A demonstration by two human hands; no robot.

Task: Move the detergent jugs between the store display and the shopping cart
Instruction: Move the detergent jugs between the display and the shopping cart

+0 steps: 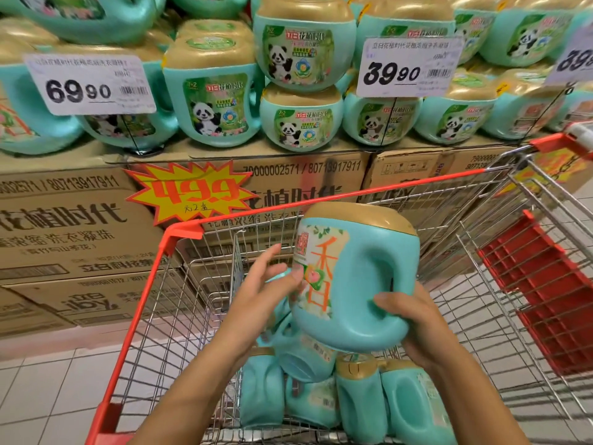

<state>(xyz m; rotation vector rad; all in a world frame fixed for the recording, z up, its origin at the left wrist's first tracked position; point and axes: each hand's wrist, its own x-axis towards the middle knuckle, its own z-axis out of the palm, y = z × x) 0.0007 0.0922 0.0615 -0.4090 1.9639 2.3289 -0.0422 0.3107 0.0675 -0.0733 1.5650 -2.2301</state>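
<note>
Gripping one jug (356, 277), right hand (414, 322), left hand (266, 287) flat on it, perhaps five in cart (321, 200)

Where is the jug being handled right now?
Head view, centre-right: the held jug is above the shopping cart, between the left hand and right hand, over the other jugs lying inside.

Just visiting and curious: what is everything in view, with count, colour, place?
cartons: several, brown, stacked on floor
display jugs: many, teal, atop cartons
price cards: three, white, before display jugs
starburst sign: one, yellow-red, on a carton
shopping cart: one, wire, red rim, before cartons
jugs in cart: at least four, teal, lying in basket
held jug: one, teal, above shopping cart
left hand: one, fingers against held jug's label
right hand: one, grip on held jug's handle end
</note>
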